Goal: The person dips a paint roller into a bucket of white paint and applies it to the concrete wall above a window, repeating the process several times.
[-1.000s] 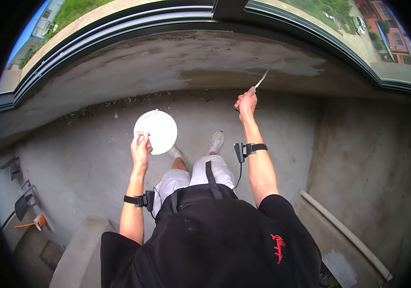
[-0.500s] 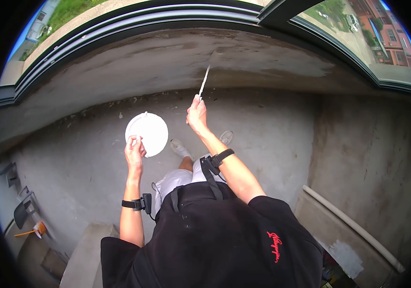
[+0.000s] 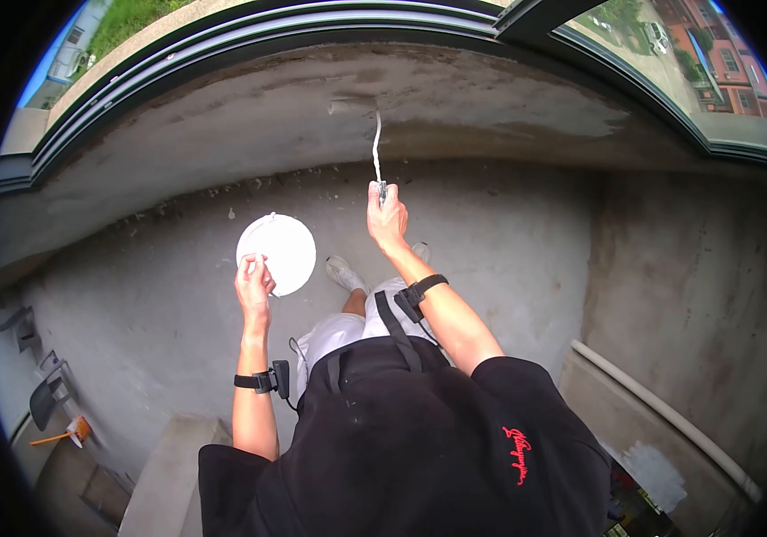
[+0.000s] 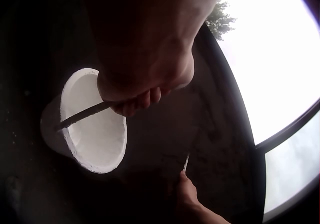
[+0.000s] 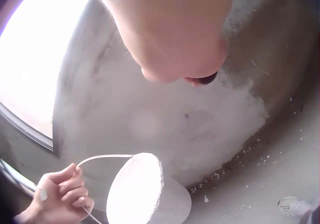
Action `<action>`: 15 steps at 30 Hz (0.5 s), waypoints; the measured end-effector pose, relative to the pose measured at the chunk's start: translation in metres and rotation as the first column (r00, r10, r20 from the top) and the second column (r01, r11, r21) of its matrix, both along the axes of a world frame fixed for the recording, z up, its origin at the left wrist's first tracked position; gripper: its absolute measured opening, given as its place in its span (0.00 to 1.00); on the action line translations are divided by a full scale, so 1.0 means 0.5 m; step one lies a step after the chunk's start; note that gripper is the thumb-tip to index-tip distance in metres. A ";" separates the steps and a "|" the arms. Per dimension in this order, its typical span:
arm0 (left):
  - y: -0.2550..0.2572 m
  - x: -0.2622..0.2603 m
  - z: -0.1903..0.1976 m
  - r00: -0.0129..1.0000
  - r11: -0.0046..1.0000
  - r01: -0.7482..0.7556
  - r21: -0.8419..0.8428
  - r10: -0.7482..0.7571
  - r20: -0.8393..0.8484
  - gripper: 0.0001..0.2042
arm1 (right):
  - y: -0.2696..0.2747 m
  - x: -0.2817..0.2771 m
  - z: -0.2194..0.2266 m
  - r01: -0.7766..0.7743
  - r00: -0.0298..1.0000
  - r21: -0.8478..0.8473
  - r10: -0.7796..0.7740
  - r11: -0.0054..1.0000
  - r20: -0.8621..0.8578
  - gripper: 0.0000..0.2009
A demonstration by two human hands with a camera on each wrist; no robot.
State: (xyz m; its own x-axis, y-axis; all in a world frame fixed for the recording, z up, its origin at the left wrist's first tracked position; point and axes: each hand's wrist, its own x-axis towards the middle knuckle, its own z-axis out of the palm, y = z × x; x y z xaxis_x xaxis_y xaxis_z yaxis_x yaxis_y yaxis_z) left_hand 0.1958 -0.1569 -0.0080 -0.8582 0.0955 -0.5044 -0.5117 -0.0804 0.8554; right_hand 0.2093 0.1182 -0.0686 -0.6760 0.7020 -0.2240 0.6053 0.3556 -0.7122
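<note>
My left hand [image 3: 254, 285] holds a white bucket [image 3: 287, 251] by its thin wire handle [image 5: 107, 156], fingers curled round it. White material covers the bucket's inside in the left wrist view. My right hand [image 3: 388, 219] grips a thin tool by its handle, and its long, white-coated blade [image 3: 377, 148] reaches up to the wall [image 3: 249, 125] below the window. In the right wrist view the back of my right hand [image 5: 185, 58] hides most of the tool; a dark handle end [image 5: 208, 78] shows.
A window frame [image 3: 312, 40] runs above the wall. My shoes stand on the grey floor [image 3: 491, 268]. At the right lies a long pale pipe [image 3: 661, 412]; at the left are a grey chair-like object [image 3: 45, 403] and an orange item [image 3: 79, 430]. A concrete block [image 3: 164, 474] stands lower left.
My right hand with the tool has moved left, and the blade has turned more upright against the wall. My left hand and the bucket have shifted slightly left and down.
</note>
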 end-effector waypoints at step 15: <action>0.017 -0.005 0.001 0.998 0.997 -0.020 -0.071 0.025 0.062 0.09 | 0.191 -0.005 -0.106 0.082 0.985 -0.020 -0.084 0.996 -0.153 0.20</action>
State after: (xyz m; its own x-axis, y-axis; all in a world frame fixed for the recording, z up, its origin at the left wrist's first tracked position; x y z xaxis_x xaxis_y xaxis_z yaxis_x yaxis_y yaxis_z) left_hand 0.1930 -0.1484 -0.0073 -0.8259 0.0387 -0.5625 -0.5637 -0.0331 0.8253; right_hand 0.2068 0.2136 -0.1215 -0.6423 0.7550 -0.1318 0.5156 0.2984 -0.8032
